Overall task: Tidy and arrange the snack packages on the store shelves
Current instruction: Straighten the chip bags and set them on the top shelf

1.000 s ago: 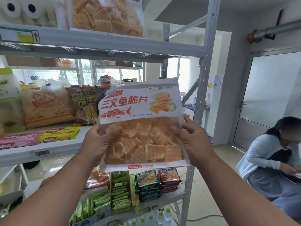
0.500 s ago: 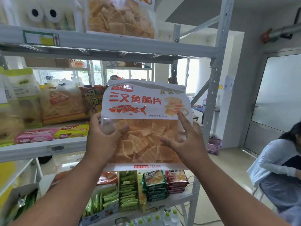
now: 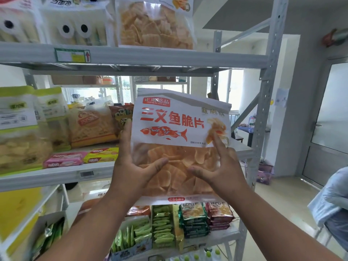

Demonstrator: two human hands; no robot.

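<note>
Before the shelves, left hand (image 3: 135, 166) holds chip bag (image 3: 180, 129) upright, right hand (image 3: 220, 170) splayed

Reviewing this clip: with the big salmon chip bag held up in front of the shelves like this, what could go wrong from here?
1. The right hand touches the salmon chip bag with spread, straight fingers; only the left hand grips it, so it might slip or tilt.
2. The thumbs press on the clear window, which could crush chips.
3. The matching bag already fills the top shelf's right end; pushing another in may dislodge it.
</note>
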